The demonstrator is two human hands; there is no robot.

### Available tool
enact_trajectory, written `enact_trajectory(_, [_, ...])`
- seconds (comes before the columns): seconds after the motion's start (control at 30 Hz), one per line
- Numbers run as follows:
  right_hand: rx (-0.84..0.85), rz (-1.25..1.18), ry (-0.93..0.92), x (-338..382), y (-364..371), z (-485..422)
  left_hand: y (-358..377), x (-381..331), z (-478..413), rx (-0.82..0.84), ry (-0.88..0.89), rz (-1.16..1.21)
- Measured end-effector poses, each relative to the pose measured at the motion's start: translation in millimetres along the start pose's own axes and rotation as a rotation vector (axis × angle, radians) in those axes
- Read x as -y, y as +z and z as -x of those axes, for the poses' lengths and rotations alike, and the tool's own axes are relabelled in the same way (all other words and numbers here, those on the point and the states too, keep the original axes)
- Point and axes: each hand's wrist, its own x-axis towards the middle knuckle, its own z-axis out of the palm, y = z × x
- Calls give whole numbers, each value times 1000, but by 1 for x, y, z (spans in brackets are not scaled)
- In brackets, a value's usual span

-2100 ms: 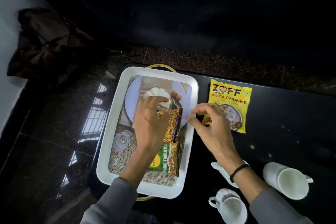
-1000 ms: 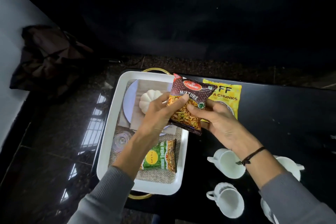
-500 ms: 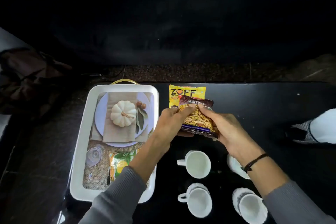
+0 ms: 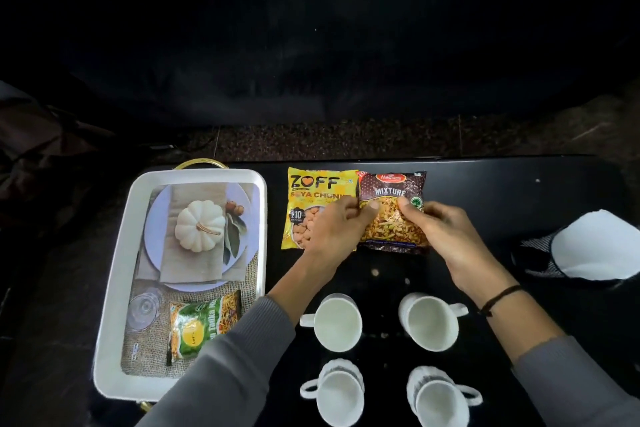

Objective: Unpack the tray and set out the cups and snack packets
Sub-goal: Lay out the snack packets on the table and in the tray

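A brown "Mixture" snack packet [image 4: 391, 191] lies flat on the black table, right beside a yellow soya chunks packet [image 4: 315, 198]. My left hand [image 4: 337, 230] pinches the Mixture packet's left side and covers part of the yellow one. My right hand [image 4: 438, 229] grips its right side. The white tray [image 4: 114, 288] stands at the left with a green snack packet [image 4: 202, 324] in its near end. Several white cups stand in front of me, among them a near-left cup [image 4: 337, 322] and a near-right cup [image 4: 431, 321].
The tray's floor bears a printed picture of a pumpkin on a plate [image 4: 199, 230]. A small clear glass piece [image 4: 143, 310] lies in the tray by the green packet. A white and dark object [image 4: 588, 248] sits at the table's right. The table's far edge [image 4: 450, 158] runs behind the packets.
Both hands lifted the Mixture packet out of the tray, carried it right and laid it down beside the yellow packet. The view has shifted right.
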Motion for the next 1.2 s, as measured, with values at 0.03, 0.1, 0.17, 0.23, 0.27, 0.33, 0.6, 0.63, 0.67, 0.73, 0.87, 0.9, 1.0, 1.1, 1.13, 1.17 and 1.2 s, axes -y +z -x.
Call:
enact_trajectory(0.03, [-20,54,-1,-3,-1,-5,2,0,-4,-10,19,-48])
enact_trajectory(0.1, [-63,211,-6,-7,-3,-13,5,0,-10,-40,51,-138])
enact_trajectory(0.17, [-105,327,-31,-10,-3,-17,7,2,-14,-82,77,-214])
enact_trajectory(0.23, [-151,367,-72,-10,-2,-17,9,6,-13,-107,121,-247])
enact_trajectory(0.27, [-175,379,-95,-10,-1,-16,10,7,-12,-118,141,-259])
enact_trajectory(0.33, [-222,397,-149,-8,2,-11,10,9,-8,-139,164,-269])
enact_trajectory(0.6, [-174,414,-288,27,42,10,-33,17,12,-223,206,-198])
enact_trajectory(0.63, [-147,414,-302,31,53,13,-44,21,15,-242,203,-199])
enact_trajectory(0.67, [-118,416,-317,34,63,18,-54,25,18,-260,196,-203])
enact_trajectory(0.73, [-55,433,-349,37,91,27,-79,40,27,-291,175,-191])
enact_trajectory(0.87, [76,434,-362,36,151,44,-130,75,46,-353,143,-198])
enact_trajectory(0.9, [110,461,-364,34,167,49,-142,85,51,-364,133,-196])
enact_trajectory(1.0, [221,530,-349,26,208,63,-172,115,65,-394,88,-186])
enact_trajectory(1.1, [347,646,-272,13,241,75,-196,147,79,-444,42,-237])
enact_trajectory(1.13, [390,723,-255,9,248,78,-202,156,83,-453,8,-280])
enact_trajectory(1.17, [426,809,-250,5,254,80,-206,165,85,-453,-45,-330])
enact_trajectory(1.2, [457,888,-258,2,259,82,-209,173,89,-447,-112,-371])
